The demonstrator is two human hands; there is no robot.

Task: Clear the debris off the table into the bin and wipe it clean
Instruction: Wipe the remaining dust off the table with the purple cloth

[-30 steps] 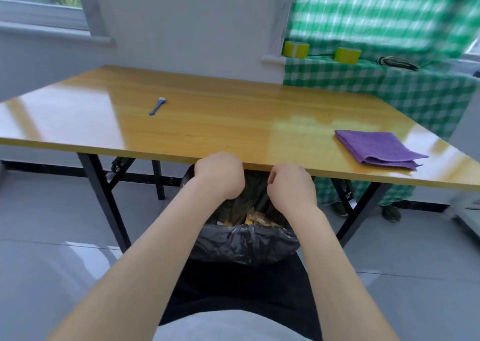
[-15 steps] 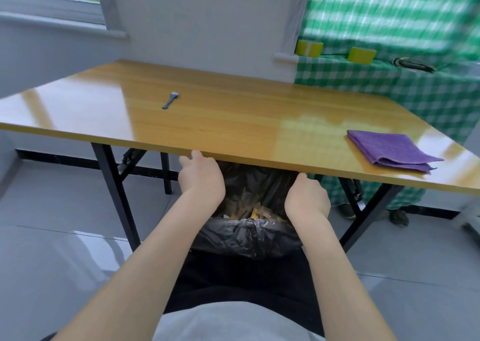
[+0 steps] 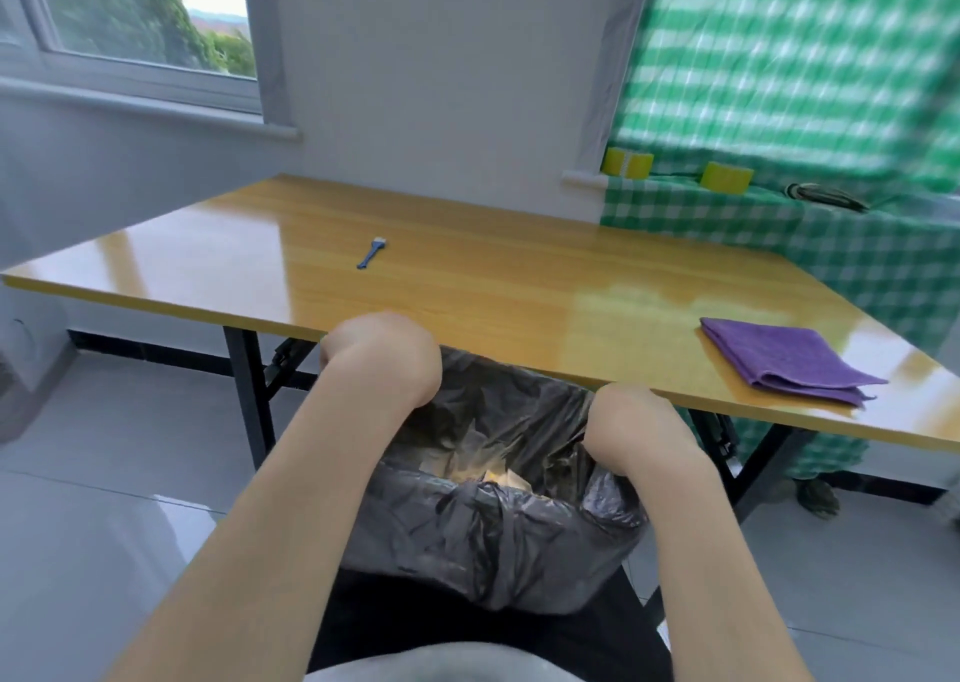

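On the left half of the wooden surface (image 3: 519, 286) lies one small blue brush-like tool (image 3: 372, 254), alone and well apart from everything else. No crumbs or scraps show anywhere on the top, so the clearing of debris looks done or very nearly so.

Nearer the camera, at the front edge, the left hand (image 3: 382, 362) hangs over the bin (image 3: 493, 541). Its fingers turn down and away behind the knuckles, so it cannot be told whether its grip is slack or closed on the black liner. One bin stands below the front edge, partly tucked under it and lined with one black bag. Pale yellowish scraps (image 3: 493, 473) lie inside, so the debris appears to be where the task wants it.

The right hand (image 3: 631, 419) sits at the bin's right side, just below the edge. Its fingers are hidden too, and its grip cannot be judged either.

Behind, on the green-checked ledge and off the surface, stand two yellow tape rolls (image 3: 627, 163). Near the right front corner rests one folded purple cloth (image 3: 779, 364), flat and touched by neither hand.

From that, the wiping is judged not yet begun. What is left is to take up the cloth, wipe the top, and probably deal with the blue tool.

The count is one tool, two hands, one bin, two rolls and one cloth.
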